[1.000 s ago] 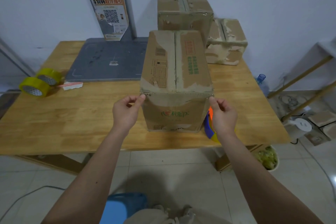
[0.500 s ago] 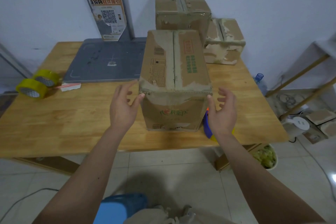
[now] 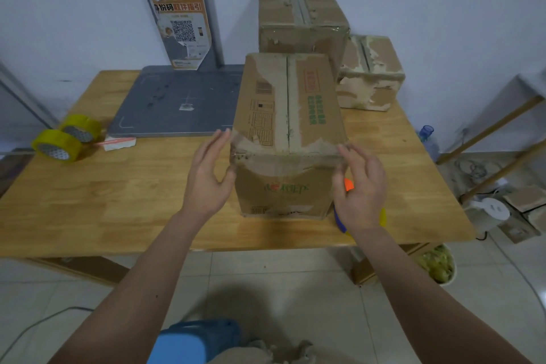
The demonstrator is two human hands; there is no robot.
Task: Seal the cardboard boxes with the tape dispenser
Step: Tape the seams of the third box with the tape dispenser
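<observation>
Box position: cardboard box point(image 3: 288, 133) stood on the bench point(image 3: 118, 192), near its front edge.
Left hand point(image 3: 208, 179): grip open, fingers straight, beside box's left face.
Right hand point(image 3: 362, 186): grip open, empty, beside right face.

Soft, dim, even indoor light with a cool bluish cast fills the scene; no lamp or window shows, and nothing throws a hard-edged shadow. A diffuse dark shadow lies on the pale tiled floor point(image 3: 266, 284) at six o'clock, and a faint one sits under the near edge of the light wooden table point(image 3: 88, 201). The tabletop carries a mild sheen toward three o'clock. Both hands, the left hand point(image 3: 206, 177) and right hand point(image 3: 362, 186), are smeared by motion blur at the fingertips. The tall worn brown cardboard box point(image 3: 288, 133) reads fairly sharp. Wide-angle distortion bows the table edges and stretches the forearms toward the lower corners; fine detail is soft and slightly noisy throughout.
</observation>
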